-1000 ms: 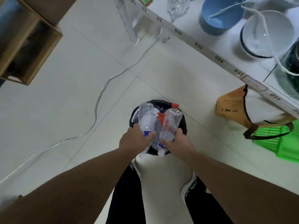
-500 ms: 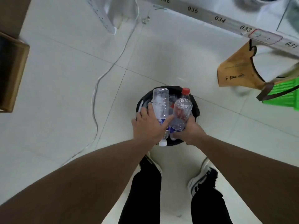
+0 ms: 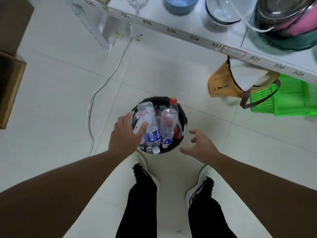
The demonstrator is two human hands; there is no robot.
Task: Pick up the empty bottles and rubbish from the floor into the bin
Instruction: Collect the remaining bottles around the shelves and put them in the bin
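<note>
clear glossy plastic bottles (image 3: 167, 124), smooth pale tiled floor (image 3: 51, 103).

A white cord (image 3: 96, 98) snakes across the pale floor (image 3: 51, 93). A green basket (image 3: 288, 98) sits beside a brown bag (image 3: 221, 83) under the table (image 3: 202, 38). A blue bowl (image 3: 180, 4) rests on top.

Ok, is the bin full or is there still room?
Full. Two clear bottles stand neck-down, their bases poking well above the bin rim, with a red-capped bottle behind them.
</note>
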